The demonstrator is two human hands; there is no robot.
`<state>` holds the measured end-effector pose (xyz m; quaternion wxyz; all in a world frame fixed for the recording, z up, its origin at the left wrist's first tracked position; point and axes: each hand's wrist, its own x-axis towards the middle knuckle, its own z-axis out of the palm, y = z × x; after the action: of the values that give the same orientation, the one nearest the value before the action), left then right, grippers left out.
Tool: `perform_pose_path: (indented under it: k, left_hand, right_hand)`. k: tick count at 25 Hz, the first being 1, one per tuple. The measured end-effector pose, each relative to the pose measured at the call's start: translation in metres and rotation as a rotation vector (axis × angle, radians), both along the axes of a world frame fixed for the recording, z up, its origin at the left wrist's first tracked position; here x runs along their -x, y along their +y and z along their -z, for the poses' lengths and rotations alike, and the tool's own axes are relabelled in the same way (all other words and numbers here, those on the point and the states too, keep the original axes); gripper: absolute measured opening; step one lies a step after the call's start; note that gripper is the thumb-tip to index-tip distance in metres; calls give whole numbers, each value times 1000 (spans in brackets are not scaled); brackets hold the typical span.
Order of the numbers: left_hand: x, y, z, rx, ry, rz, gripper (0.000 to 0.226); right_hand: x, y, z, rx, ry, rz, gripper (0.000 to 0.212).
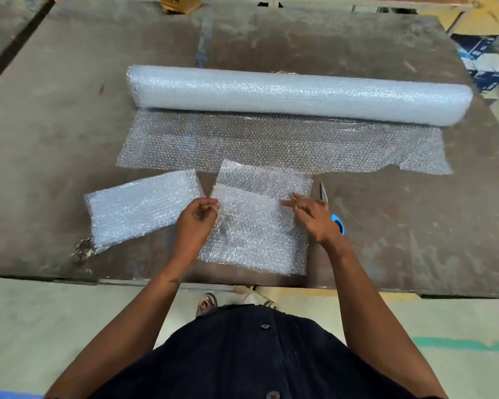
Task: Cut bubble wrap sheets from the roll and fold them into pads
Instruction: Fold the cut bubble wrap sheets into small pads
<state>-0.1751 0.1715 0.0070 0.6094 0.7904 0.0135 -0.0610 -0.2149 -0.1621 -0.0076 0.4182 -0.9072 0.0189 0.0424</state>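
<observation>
Nearest, a person in a dark buttoned garment stands at the edge of a worn brown worktop point(69, 110), both bare forearms reaching forward over it. A cut sheet point(254, 243) of bubble wrap lies flat in front of them, its near edge close to the worktop's edge and its far part doubled into a fold. The left hand point(195, 218) is curled, fingertips pinching the sheet's left edge at the fold line. The right hand point(314, 216) is partly open, fingers spread and pressing down on the sheet near its right edge; it grips nothing. Just beside that hand, scissors point(333, 210) lie on the worktop, the blade pointing away and the blue handle partly hidden under the wrist. Left of the sheet, a folded pad point(141, 208) rests at a slant, apart from the sheet. Farther back, the roll point(300, 95) lies across the worktop, with its unrolled tail point(271, 142) spread flat toward the person; the sheet's far edge overlaps that tail slightly. Beyond the worktop stand a cardboard box point(179, 2) and blue-and-white boxes point(484, 61).
</observation>
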Motion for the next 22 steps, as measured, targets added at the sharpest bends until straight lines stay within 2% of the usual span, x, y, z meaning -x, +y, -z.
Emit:
perform_pose_path:
  k: [5, 7, 9, 11, 13, 17, 19, 22]
  left_hand:
    - [9, -7, 3, 278, 188, -212, 37]
    - [2, -12, 1, 198, 240, -274, 37]
    - [-5, -19, -3, 26, 291, -280, 37]
    - [-8, -27, -7, 22, 358, -301, 38]
    - [-6, -36, -13, 181, 448, -340, 35]
    - [3, -57, -29, 461, 662, -380, 53]
    - [3, -63, -28, 531, 731, -360, 61]
    - [-2, -67, -23, 617, 836, -238, 82]
  right_hand:
    - [10, 15, -12, 18, -25, -51, 17]
    - [15, 19, -14, -83, -52, -40, 13]
    - [23, 23, -16, -269, -49, 35, 10]
    - [29, 27, -16, -389, -38, 134, 13]
    - [29, 29, -15, -408, -64, 211, 19]
    - [28, 34, -24, -509, -91, 341, 15]
    - [27, 35, -30, -536, -101, 318, 22]
    - [23, 30, -31, -456, -52, 222, 29]
